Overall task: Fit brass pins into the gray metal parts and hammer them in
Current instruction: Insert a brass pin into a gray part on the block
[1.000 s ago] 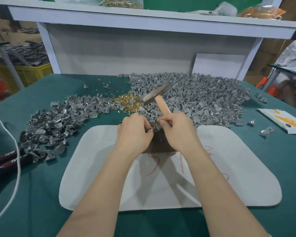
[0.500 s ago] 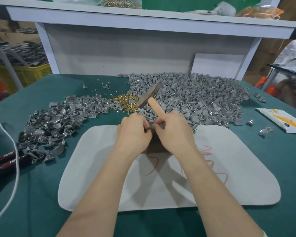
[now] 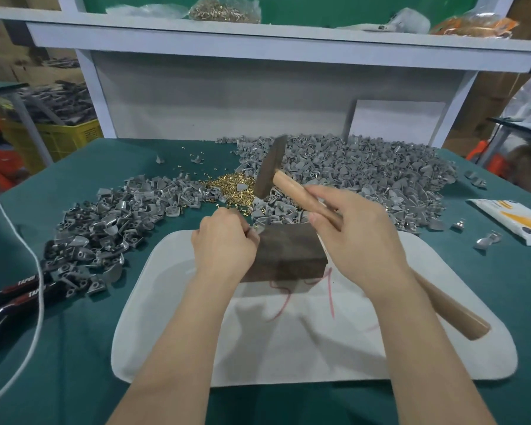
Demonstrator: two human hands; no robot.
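My left hand (image 3: 224,243) pinches a small gray metal part (image 3: 257,230) at the top left corner of a dark wooden block (image 3: 288,253) standing on a white mat (image 3: 288,342). My right hand (image 3: 359,234) grips the wooden handle of a hammer (image 3: 270,164), whose dark head is raised above and behind the block. A heap of brass pins (image 3: 232,188) lies behind the block. Gray metal parts lie in a large pile (image 3: 365,176) at the back right and in another pile (image 3: 111,222) at the left.
Black-handled pliers (image 3: 10,299) and a white cord (image 3: 31,302) lie at the left edge of the green table. A white and orange packet (image 3: 515,219) lies at the right, with loose gray parts (image 3: 488,239) beside it. A white shelf frame (image 3: 258,47) stands behind the table.
My hands have come apart. My right hand moved right and lifted the hammer, uncovering the wooden block. My left hand stays at the block's corner with the part.
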